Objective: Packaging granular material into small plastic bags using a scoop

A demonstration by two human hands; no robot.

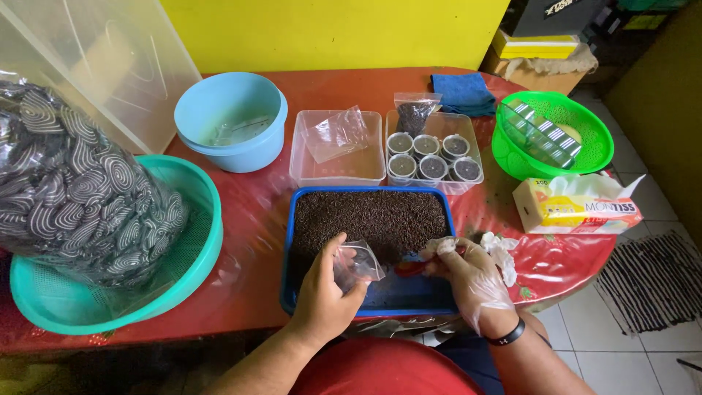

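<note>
Filling step, by my judgement: left hand (322,292) holds a small clear zip bag (357,263) open at lower centre; gloved right hand (472,281) grips a red scoop (411,268) over the blue tray (292,219) of dark granules (369,219); next calls for steady tipping into the bag's mouth.

Home packing table (256,212), tiled floor (629,351)

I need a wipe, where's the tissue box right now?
The tissue box lies at the table's right edge, just below the green basket.
</note>
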